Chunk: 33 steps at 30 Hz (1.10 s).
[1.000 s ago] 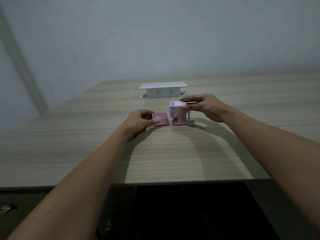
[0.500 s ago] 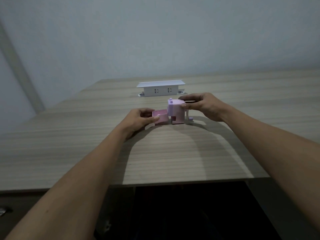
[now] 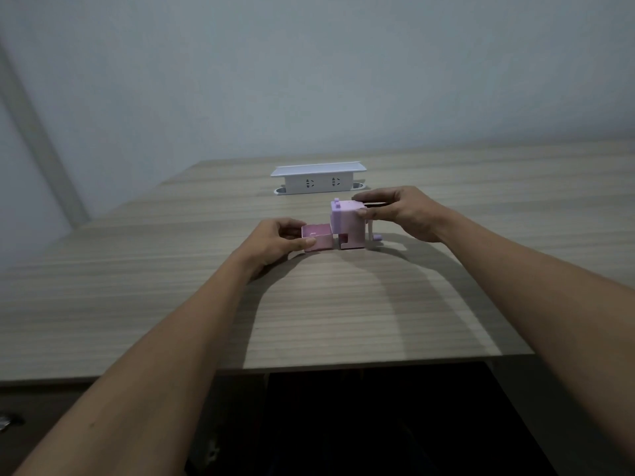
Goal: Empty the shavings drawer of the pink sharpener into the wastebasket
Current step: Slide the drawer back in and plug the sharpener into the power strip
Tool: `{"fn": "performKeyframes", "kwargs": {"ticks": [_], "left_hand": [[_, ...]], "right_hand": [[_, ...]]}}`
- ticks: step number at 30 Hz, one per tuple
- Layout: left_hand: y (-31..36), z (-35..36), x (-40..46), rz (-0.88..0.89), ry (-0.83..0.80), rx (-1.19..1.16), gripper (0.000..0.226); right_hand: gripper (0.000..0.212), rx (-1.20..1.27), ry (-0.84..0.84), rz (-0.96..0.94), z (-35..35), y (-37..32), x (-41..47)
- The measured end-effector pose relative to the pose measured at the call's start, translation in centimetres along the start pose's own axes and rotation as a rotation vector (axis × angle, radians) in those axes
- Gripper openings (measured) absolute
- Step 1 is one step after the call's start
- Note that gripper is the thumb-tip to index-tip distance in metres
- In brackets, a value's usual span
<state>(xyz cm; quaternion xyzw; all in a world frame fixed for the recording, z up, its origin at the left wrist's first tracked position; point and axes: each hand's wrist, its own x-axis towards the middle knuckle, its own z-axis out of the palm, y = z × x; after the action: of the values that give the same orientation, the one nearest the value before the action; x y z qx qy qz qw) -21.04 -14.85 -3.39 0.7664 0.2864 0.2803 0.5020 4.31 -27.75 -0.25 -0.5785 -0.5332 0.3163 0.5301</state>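
Note:
The pink sharpener [image 3: 346, 219] stands upright on the wooden table [image 3: 343, 304], its crank handle [image 3: 374, 235] on the right side. My right hand [image 3: 400, 211] grips the sharpener's top from the right. The small pink shavings drawer [image 3: 318, 237] sits out of the body, its right end touching the sharpener's lower left side. My left hand [image 3: 275, 242] pinches the drawer's left end between thumb and fingers. The drawer's inside looks pink, and I cannot tell whether shavings lie in it. No wastebasket is in view.
A white power strip box [image 3: 319, 182] stands behind the sharpener toward the back of the table. The table's front edge runs below my forearms, with a dark opening [image 3: 395, 424] beneath it. A plain wall rises behind.
The drawer, held a small gap away from the sharpener a second ago, now touches its left side. My right hand has kept its grip on the sharpener's top.

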Motion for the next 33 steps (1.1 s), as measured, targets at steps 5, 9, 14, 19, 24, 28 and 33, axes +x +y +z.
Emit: {"fn": "performKeyframes", "kwargs": {"ticks": [5,9,14,19,24,28,33], "left_hand": [[0.1,0.2,0.2,0.008,0.000,0.027,0.043],[0.4,0.8,0.3,0.032,0.006,0.036,0.038],[0.6,1.6,0.4,0.041,0.027,-0.009,0.038],[0.5,1.2,0.6,0.008,0.014,-0.011,0.044],[0.5,0.6,0.6,-0.017,-0.031,-0.005,0.047],[0.4,0.5,0.6,-0.022,-0.053,-0.006,0.047],[0.3,0.6,0.8,-0.018,-0.029,-0.012,0.048]], "right_hand": [[0.049,-0.011,0.000,0.003,0.0,-0.1,0.0],[0.049,-0.008,0.000,-0.002,0.0,-0.1,0.0],[0.049,0.019,0.013,-0.020,0.2,0.2,-0.2],[0.049,0.007,0.006,-0.019,0.2,0.1,-0.3],[0.048,0.023,0.002,-0.013,0.1,0.4,-0.1],[0.047,0.037,-0.003,-0.008,-0.1,0.7,0.0],[0.046,0.040,0.009,-0.016,-0.1,0.9,0.2]]}}
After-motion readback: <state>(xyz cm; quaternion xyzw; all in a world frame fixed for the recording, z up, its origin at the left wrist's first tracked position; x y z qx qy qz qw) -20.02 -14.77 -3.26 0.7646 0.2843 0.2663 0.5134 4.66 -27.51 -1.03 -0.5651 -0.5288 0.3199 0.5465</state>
